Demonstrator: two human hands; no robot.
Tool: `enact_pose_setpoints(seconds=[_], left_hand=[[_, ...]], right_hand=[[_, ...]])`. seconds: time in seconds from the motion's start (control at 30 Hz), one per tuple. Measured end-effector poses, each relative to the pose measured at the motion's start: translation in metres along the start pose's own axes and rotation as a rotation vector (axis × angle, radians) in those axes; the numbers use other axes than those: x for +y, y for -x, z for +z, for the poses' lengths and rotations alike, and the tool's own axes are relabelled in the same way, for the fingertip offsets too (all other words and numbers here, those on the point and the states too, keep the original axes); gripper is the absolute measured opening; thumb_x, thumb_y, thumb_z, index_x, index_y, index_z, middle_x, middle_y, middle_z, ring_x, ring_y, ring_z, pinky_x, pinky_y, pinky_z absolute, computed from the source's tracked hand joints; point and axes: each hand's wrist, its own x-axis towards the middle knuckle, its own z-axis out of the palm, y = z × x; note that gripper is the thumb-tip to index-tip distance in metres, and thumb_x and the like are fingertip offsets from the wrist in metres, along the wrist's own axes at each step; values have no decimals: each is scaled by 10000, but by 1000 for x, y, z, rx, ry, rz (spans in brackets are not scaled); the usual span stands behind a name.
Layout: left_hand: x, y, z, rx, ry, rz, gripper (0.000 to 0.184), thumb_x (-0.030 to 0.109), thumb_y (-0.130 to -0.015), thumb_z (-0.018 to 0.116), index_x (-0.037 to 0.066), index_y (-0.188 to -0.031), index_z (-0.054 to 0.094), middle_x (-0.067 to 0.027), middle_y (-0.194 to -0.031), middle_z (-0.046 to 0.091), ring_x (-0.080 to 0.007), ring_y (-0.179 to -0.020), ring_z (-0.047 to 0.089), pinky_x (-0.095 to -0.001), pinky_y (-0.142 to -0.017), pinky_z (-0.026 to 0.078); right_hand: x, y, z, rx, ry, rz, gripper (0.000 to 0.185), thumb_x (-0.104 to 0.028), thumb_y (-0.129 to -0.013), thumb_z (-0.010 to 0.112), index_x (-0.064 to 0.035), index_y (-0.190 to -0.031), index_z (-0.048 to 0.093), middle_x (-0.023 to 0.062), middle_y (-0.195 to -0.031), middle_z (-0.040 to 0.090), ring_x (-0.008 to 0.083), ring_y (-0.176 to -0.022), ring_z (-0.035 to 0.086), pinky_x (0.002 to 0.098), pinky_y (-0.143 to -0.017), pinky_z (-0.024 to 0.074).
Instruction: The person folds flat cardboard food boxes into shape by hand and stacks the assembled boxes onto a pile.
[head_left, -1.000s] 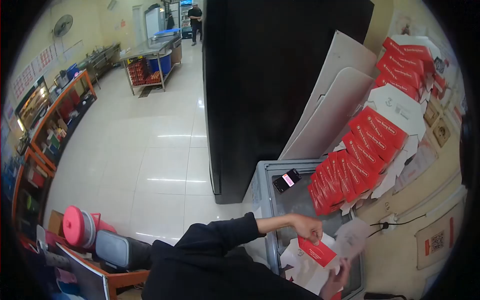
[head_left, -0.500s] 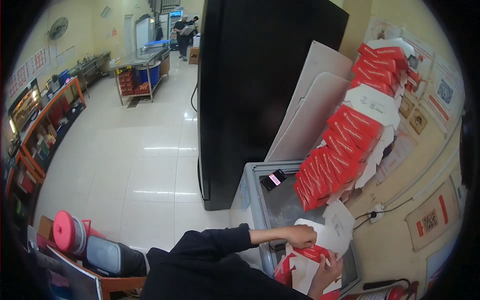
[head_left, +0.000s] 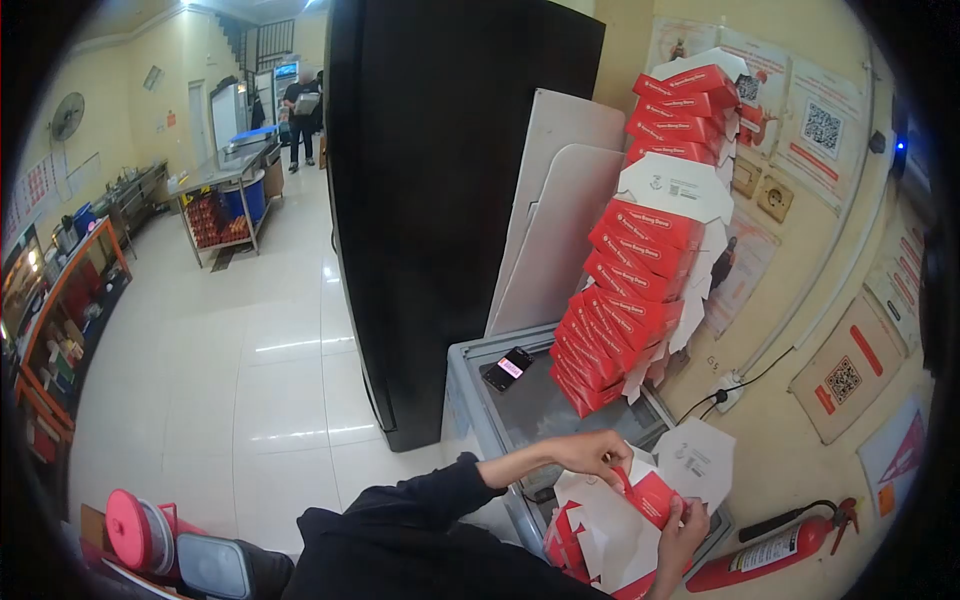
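A red and white carton is between my two hands, its white lid flap standing open on the far side. My left hand pinches a red edge of it from the left. At its right side, the fingers of my right hand are closed on the red panel. More cartons, partly folded, lie beneath and to the left, with white flaps showing. A tall leaning stack of red cartons stands beyond my hands on the grey chest freezer. A phone lies on the freezer's glass top.
White boards lean beside a tall black cabinet. On the right are a fire extinguisher and a wall socket with cables. A pink-lidded jug stands at lower left. A person stands far back near a metal table.
The view has turned right, so the scene sits further left. My right hand has come up onto the carton's right side, and the red panel now stands more raised between both hands.
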Motion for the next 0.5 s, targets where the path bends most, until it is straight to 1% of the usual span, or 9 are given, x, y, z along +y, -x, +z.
enact_pose_setpoints(seconds=[0.03, 0.13, 0.23, 0.3, 0.33, 0.4, 0.43, 0.47, 0.5], left_hand=[[-1, 2, -3, -41, 120, 39, 231, 196, -857, 759, 8, -973, 691, -78, -921, 696, -171, -889, 647, -318, -745, 493], [-3, -8, 9, 189, 101, 93, 240, 204, -895, 721, 34, -1057, 674, -73, -1118, 647, -147, -1058, 582, -297, -776, 482], [4, -17, 19, 346, -69, 165, 258, 224, -932, 677, 61, -1130, 653, -80, -1217, 593, -178, -1139, 531, -337, -858, 453], [-1, -20, 17, 416, -238, 187, 301, 252, -938, 654, 64, -1170, 621, -93, -1219, 593, -235, -1147, 524, -395, -932, 389], [-2, -20, 17, 443, -316, 198, 322, 266, -940, 642, 66, -1190, 605, -99, -1220, 592, -263, -1151, 520, -425, -969, 357], [5, -17, 5, 440, -438, 179, 317, 249, -938, 633, 74, -1200, 603, -99, -1225, 592, -273, -1130, 525, -420, -954, 345], [13, -19, -1, 413, -475, 188, 316, 240, -936, 629, 77, -1205, 603, -100, -1227, 591, -279, -1120, 527, -417, -947, 339], [18, -21, -7, 315, -485, 206, 321, 216, -931, 619, 89, -1225, 594, -91, -1240, 580, -273, -1099, 520, -406, -936, 330], [24, -22, -15, 223, -503, 232, 332, 191, -926, 610, 101, -1245, 585, -83, -1253, 569, -268, -1077, 513, -396, -926, 322]], right_hand=[[-3, -1, 1, 28, -24, -11, 259, -227, -948, 632, 11, -862, 575, 148, -805, 574, 300, -746, 556, 404, -704, 435], [-20, -2, 8, 68, -53, -46, 256, -221, -952, 626, 13, -866, 573, 147, -788, 566, 290, -723, 551, 404, -695, 432], [-43, -6, 6, 64, 1, -83, 258, -214, -962, 614, 15, -855, 567, 146, -770, 565, 279, -705, 547, 404, -681, 430], [-47, -10, 10, 106, 25, -96, 273, -207, -974, 600, 14, -820, 554, 137, -736, 566, 263, -681, 538, 398, -650, 424], [-51, -12, 14, 61, -37, -64, 251, -196, -968, 603, 17, -844, 562, 143, -759, 574, 277, -703, 550, 399, -667, 430], [-60, -14, 13, 16, -131, 46, 212, -175, -957, 610, 24, -890, 578, 154, -806, 589, 306, -745, 573, 401, -703, 442], [-69, -19, 12, 23, -78, -23, 197, -165, -953, 615, 21, -896, 582, 158, -800, 594, 311, -749, 577, 397, -700, 445], [-82, -26, 11, 33, -19, -84, 183, -155, -949, 620, 19, -902, 586, 163, -794, 599, 315, -754, 581, 393, -696, 448], [-100, -32, 11, 44, -126, 22, 164, -143, -940, 629, 11, -900, 592, 167, -794, 606, 310, -749, 583, 390, -694, 451]])
